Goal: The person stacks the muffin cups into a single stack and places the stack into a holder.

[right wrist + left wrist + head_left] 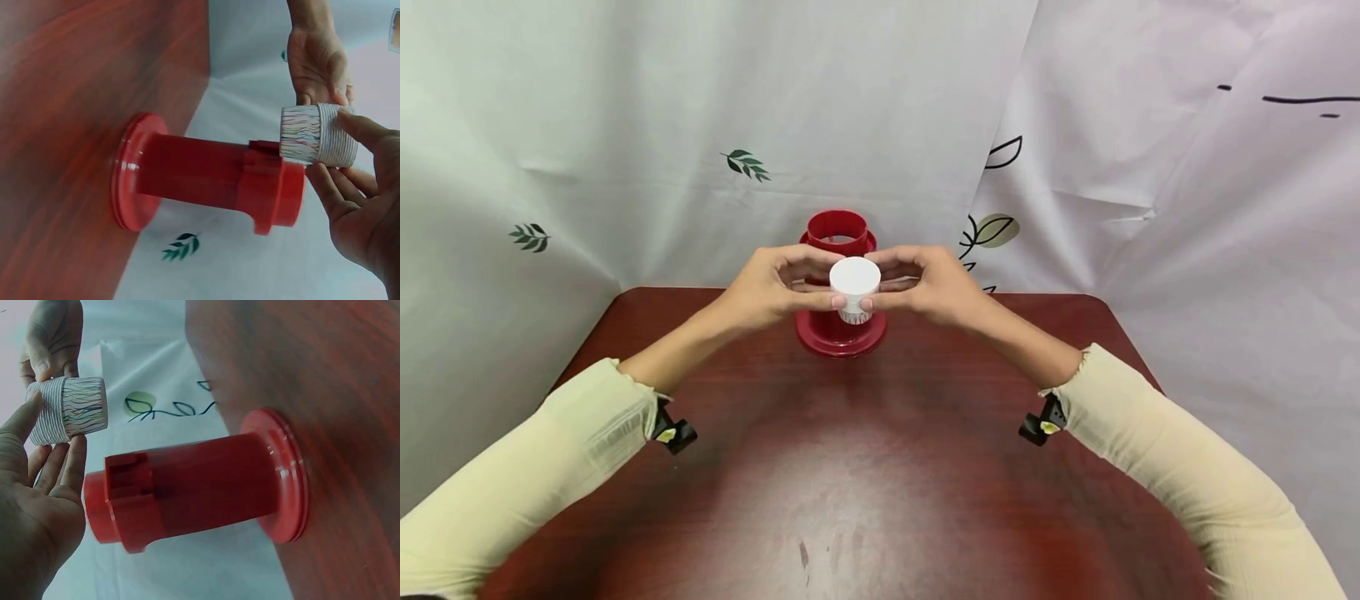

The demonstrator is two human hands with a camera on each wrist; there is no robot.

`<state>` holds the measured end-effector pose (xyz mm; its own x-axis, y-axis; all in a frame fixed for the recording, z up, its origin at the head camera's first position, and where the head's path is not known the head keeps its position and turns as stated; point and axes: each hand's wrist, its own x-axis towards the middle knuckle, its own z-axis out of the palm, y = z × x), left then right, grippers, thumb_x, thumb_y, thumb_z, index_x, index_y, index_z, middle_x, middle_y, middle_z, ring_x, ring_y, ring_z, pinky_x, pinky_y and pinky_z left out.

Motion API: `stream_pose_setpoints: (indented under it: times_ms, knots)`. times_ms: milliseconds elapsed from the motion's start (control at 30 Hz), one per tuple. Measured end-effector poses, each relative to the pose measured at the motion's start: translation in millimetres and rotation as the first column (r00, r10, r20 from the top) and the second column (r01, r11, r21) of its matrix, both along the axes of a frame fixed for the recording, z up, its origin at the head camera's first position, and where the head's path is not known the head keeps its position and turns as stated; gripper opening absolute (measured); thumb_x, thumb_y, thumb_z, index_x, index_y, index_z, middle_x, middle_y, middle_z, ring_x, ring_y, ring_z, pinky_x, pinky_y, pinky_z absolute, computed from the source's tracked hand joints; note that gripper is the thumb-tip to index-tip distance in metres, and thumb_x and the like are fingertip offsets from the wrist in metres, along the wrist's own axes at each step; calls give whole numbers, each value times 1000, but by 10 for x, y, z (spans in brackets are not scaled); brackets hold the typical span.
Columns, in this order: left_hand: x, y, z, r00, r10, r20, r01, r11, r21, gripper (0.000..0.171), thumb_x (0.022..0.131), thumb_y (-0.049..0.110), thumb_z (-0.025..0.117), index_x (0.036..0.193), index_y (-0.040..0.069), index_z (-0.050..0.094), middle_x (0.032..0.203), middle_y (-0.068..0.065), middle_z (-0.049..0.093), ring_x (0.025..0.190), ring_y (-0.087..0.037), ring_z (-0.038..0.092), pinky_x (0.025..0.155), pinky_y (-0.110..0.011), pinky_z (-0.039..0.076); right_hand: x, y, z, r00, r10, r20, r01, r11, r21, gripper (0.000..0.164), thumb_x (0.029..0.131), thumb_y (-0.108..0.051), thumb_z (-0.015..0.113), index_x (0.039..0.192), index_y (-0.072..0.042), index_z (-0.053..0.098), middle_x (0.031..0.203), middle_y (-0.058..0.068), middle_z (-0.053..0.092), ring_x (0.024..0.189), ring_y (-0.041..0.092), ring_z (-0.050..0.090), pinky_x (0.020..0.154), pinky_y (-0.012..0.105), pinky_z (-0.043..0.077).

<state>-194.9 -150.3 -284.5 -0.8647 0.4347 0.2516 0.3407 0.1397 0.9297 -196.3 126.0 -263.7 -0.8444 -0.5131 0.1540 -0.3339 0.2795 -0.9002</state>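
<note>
A short stack of paper baking cups (855, 279) is held up in front of a red plastic cylinder on a round base (841, 333). Its top looks white from the head view; in the left wrist view, stacked rims and a wavy multicoloured pattern show on the cups (84, 406). My left hand (771, 287) grips the stack from the left, thumb at the near side and fingers behind. From the right, my right hand (943, 287) holds it the same way. In the right wrist view the stack (319, 134) overlaps the red cylinder's open end (290, 194).
The red cylinder stands upright at the far edge of a dark reddish wooden table (850, 467). White curtains (880, 100) with leaf prints hang behind and beside the table. A small black camera (676, 435) sits at the left sleeve, another camera (1041, 425) at the right.
</note>
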Motion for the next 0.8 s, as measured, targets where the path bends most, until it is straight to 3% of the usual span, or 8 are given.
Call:
stream_pose_setpoints:
  times_ms: [400, 667, 800]
  knots:
    - [-230, -12, 289, 998, 45, -42, -43, 998, 48, 49, 92, -1, 91, 139, 3, 77, 121, -1, 87, 111, -14, 82, 91, -26, 71, -236, -82, 305, 997, -25, -78, 25, 1000, -1, 51, 91, -14, 96, 139, -8, 79, 129, 11, 85, 118, 24, 83, 103, 35, 70]
    - [-358, -70, 477, 993, 102, -57, -103, 995, -1, 45, 95, 3, 90, 138, 6, 78, 115, 4, 87, 109, -13, 82, 86, -24, 69, -399, -142, 510, 995, -14, -97, 15, 1000, 15, 52, 92, -18, 95, 140, -9, 78, 129, 9, 84, 116, 21, 82, 102, 36, 69]
    - [-430, -94, 565, 994, 99, -55, -98, 995, 17, 45, 96, 1, 88, 139, 5, 77, 116, 5, 87, 110, -12, 82, 88, -23, 69, -486, -190, 610, 996, -15, -93, 14, 1000, -4, 51, 92, -16, 94, 139, -8, 78, 129, 10, 84, 115, 21, 82, 104, 36, 68]
